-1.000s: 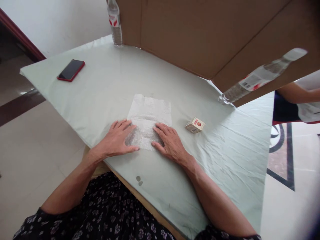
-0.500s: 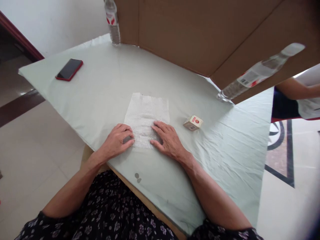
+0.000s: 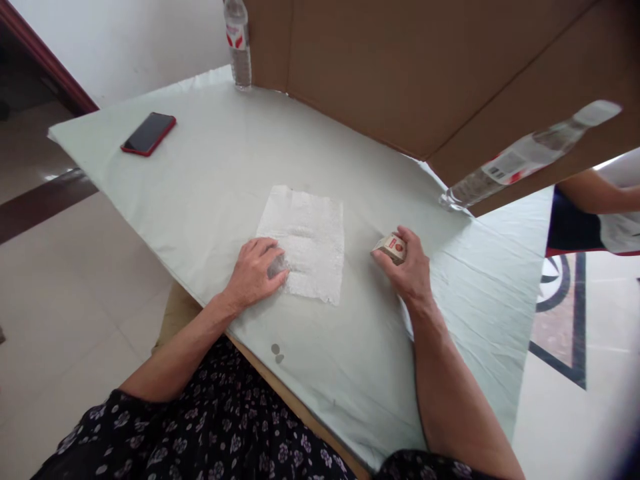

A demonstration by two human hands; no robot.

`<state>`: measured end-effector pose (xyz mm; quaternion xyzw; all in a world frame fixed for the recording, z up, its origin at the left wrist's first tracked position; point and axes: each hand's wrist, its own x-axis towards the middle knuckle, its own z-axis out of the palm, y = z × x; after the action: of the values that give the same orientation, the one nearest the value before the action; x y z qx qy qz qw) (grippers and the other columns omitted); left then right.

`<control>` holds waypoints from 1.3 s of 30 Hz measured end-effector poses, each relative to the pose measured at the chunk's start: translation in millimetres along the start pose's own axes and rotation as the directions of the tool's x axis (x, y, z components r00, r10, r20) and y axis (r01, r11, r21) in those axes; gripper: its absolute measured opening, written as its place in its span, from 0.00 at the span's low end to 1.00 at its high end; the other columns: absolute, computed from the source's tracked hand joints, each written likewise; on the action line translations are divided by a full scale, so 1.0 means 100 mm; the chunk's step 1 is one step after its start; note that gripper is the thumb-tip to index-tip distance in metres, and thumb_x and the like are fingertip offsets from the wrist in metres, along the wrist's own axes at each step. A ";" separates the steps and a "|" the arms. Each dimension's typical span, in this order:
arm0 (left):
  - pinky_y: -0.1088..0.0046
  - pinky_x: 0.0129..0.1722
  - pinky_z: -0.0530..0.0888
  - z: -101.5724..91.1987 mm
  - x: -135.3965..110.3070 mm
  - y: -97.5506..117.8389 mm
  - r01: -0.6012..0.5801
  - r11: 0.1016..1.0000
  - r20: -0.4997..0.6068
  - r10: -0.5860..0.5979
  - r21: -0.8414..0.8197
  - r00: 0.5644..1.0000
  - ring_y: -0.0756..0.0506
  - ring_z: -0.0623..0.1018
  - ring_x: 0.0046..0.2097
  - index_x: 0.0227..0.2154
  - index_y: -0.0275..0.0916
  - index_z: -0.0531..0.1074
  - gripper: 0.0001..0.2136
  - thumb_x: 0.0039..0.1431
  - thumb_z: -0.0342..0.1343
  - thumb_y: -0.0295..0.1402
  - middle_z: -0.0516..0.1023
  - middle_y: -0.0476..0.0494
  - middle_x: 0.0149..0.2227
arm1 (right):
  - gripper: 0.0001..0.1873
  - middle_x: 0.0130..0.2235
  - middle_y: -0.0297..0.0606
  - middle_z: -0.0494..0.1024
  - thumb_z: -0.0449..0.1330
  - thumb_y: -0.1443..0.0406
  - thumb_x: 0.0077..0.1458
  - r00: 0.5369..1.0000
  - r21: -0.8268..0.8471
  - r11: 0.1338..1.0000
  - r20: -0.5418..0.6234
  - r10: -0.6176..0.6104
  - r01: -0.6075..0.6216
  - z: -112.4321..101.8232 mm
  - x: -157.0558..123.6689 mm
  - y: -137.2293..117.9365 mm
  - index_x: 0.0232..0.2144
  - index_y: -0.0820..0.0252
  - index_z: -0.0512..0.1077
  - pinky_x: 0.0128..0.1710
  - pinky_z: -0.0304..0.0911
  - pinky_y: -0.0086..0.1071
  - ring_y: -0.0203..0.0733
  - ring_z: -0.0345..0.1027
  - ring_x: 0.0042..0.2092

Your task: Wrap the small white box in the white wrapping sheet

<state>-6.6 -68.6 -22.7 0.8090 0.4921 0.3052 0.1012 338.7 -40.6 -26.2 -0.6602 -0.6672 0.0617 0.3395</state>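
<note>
A white sheet of bubble wrap point(image 3: 315, 243) lies flat on the table in front of me. My left hand point(image 3: 257, 270) rests on its left edge, fingers apart and slightly curved, with nothing gripped. To the right of the sheet, my right hand point(image 3: 410, 267) is closed around a small cream-coloured box point(image 3: 391, 248) with red print on its top. The thumb presses the near side of the box and the fingers wrap its far side. It sits at or just above the tablecloth; I cannot tell which.
A phone point(image 3: 149, 134) in a red case lies at the far left of the pale green tablecloth point(image 3: 210, 180). Two water bottles point(image 3: 240, 50) stand against a large cardboard panel point(image 3: 360, 73) at the back. A person's arm point(image 3: 597, 192) shows at right.
My right hand has left the bubble wrap, moved right and taken hold of the small box. My left hand stays on the sheet's left edge. The view has shifted slightly.
</note>
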 end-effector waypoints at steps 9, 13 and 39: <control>0.51 0.60 0.68 -0.02 0.02 0.04 0.073 0.997 0.050 -0.072 -0.009 0.996 0.34 0.72 0.58 0.55 0.38 0.70 0.21 0.58 0.57 0.33 0.76 0.34 0.54 | 0.28 0.52 0.49 0.77 0.64 0.54 0.53 0.997 0.038 0.998 0.057 0.046 -0.048 -0.06 -0.04 -0.25 0.54 0.56 0.71 0.54 0.68 0.56 0.56 0.73 0.50; 0.52 0.61 0.67 -0.02 0.03 0.04 0.087 0.996 0.059 -0.086 -0.019 0.995 0.34 0.72 0.58 0.60 0.35 0.65 0.27 0.56 0.57 0.33 0.75 0.33 0.56 | 0.27 0.54 0.46 0.78 0.64 0.54 0.56 0.984 0.148 0.981 0.106 -0.144 0.127 -0.04 -0.06 -0.75 0.56 0.54 0.71 0.56 0.68 0.50 0.54 0.73 0.53; 0.53 0.61 0.65 -0.03 0.04 0.04 0.106 0.994 0.087 -0.104 -0.013 0.991 0.34 0.72 0.59 0.63 0.37 0.62 0.31 0.55 0.57 0.33 0.75 0.33 0.56 | 0.29 0.60 0.43 0.77 0.61 0.56 0.58 0.851 0.256 0.934 0.402 -0.338 0.250 0.60 0.09 -0.97 0.61 0.51 0.68 0.59 0.63 0.54 0.56 0.70 0.59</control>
<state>-3.8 -67.7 -17.1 0.7935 0.5264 0.2686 0.1456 226.5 -22.3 -17.0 -0.4824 -0.8104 0.2209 0.2485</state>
